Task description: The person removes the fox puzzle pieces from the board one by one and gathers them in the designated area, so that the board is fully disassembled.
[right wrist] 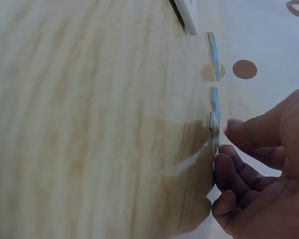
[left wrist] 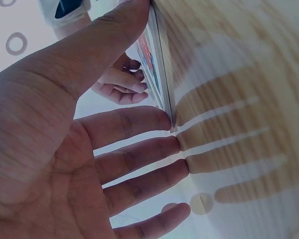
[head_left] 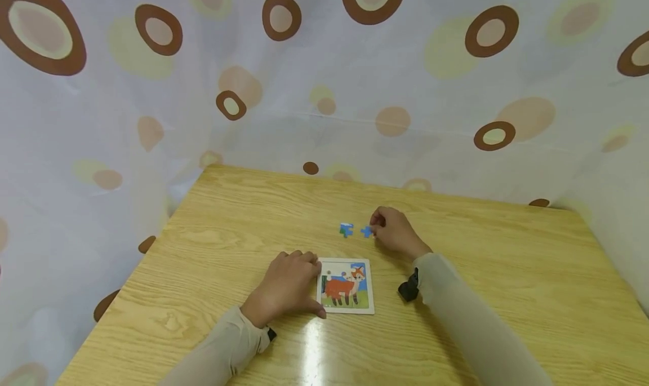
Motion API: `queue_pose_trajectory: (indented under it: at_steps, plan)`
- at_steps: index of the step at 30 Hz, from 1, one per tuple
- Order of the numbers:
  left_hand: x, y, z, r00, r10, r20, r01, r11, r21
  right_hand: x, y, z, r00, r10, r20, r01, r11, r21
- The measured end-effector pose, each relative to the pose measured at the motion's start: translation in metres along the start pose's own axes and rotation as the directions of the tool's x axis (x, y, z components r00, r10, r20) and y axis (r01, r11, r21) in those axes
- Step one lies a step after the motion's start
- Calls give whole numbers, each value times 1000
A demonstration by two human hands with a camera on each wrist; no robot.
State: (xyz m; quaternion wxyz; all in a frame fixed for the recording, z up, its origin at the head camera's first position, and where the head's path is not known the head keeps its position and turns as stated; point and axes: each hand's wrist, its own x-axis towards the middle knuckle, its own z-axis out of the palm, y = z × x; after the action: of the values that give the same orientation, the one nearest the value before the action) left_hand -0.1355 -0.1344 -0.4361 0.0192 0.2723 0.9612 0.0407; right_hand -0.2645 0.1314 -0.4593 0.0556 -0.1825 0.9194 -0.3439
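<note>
A square puzzle board (head_left: 372, 293) with a white border lies on the table, showing a red fox-like animal on grass and bare patches at its upper left. My left hand (head_left: 286, 287) holds its left side, thumb at the near corner and index fingertip at the far one; the other fingers spread beyond in the left wrist view. Past the board, my right hand (head_left: 398, 231) pinches the right edge of a blue puzzle piece (head_left: 366, 231) with thumb and index finger, the piece low at the tabletop (right wrist: 114, 99). A second puzzle piece (head_left: 346, 229), blue with green and white, lies just left.
The wooden table (head_left: 507, 262) reaches back to a white curtain (head_left: 324, 149) with brown and yellow ovals, which also hangs along both sides. A dark wrist strap (head_left: 408, 287) sits on the right sleeve. Light glares on the wood below the board.
</note>
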Motion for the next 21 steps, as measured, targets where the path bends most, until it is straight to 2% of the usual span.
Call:
queue_pose_trajectory:
  at_steps: [4,7,9,14,17,21]
  plan:
    - [0,0,0,1000,4,5,-4,1000,-6,-11,2,4,998,-18,-62,17,1000,-5]
    - [0,0,1,1000,7,2,-7,1000,-2,-24,-1,8,997,-32,-69,32,999,-12]
    - [0,0,1,1000,9,-4,-9,1000,3,-33,-6,11,997,-64,-50,64,998,-17]
    - [1,0,1,1000,7,-6,-7,1000,-6,-57,-20,17,985,-163,52,162,986,23]
    - [1,0,1,1000,5,-6,-5,1000,-14,-68,-24,19,980,-169,105,164,985,62]
    - [-1,0,0,1000,-6,-4,6,999,-34,-78,-27,22,978,-178,113,170,983,73]
